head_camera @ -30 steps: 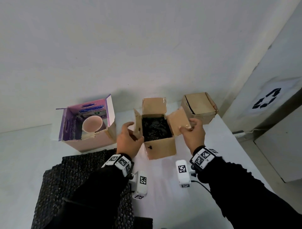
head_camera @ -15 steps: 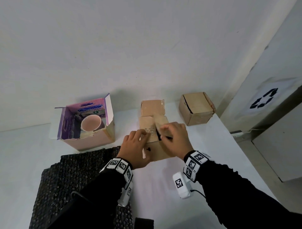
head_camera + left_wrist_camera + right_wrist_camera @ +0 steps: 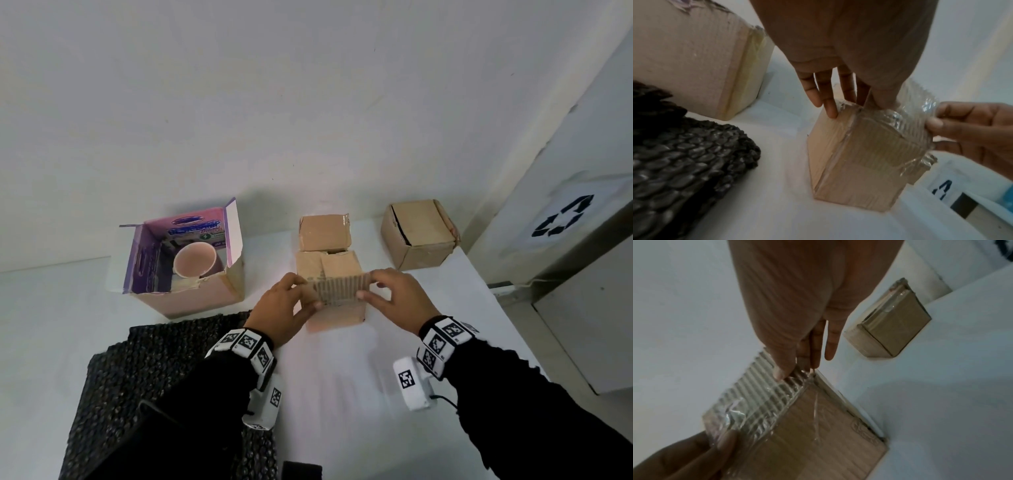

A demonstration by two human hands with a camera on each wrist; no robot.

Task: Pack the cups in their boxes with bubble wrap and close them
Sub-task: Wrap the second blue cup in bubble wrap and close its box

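Note:
The small brown box (image 3: 337, 313) stands mid-table with both side flaps folded over its top, hiding what is inside. Its far flap (image 3: 324, 233) still leans back. Both hands hold the corrugated, tape-covered near flap (image 3: 342, 287) upright. My left hand (image 3: 308, 293) pinches the flap's left edge and my right hand (image 3: 370, 285) pinches its right edge. The left wrist view shows the same box (image 3: 849, 170) and the right wrist view the same flap (image 3: 760, 399). A pink cup (image 3: 195, 263) lies in the open purple-lined box (image 3: 191, 301) at the left.
A sheet of black bubble wrap (image 3: 144, 370) lies at the near left under my left forearm. A closed brown box (image 3: 419, 236) sits at the back right near the table's right edge. Past that edge stands a white bin with a recycling sign (image 3: 561, 219).
The box was open with black wrap showing inside. Both hands folded the side flaps shut, then moved to the near flap and raised it.

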